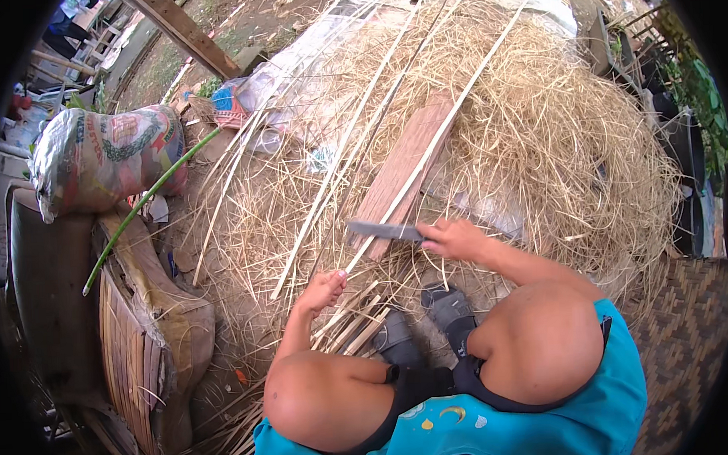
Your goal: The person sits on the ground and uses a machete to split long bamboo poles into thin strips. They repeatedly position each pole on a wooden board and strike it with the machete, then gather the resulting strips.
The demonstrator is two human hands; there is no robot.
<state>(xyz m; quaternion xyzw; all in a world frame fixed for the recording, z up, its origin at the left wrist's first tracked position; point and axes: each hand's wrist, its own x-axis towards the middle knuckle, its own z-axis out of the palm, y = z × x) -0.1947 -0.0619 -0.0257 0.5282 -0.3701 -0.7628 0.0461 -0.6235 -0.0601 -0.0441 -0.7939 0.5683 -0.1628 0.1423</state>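
A mound of dry straw shavings [553,141] surrounds me; my right hand [457,239] grips a dark flat knife [384,230] across a pale bamboo strip [426,157], which my left hand [324,290] clasps to steady it.

1 head-worn fisheye view looks steeply down (close) onto knees and straw pile [537,125].

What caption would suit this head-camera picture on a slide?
Seated amid pale shavings, a person's right hand draws a knife along a bamboo strip held by the left hand.
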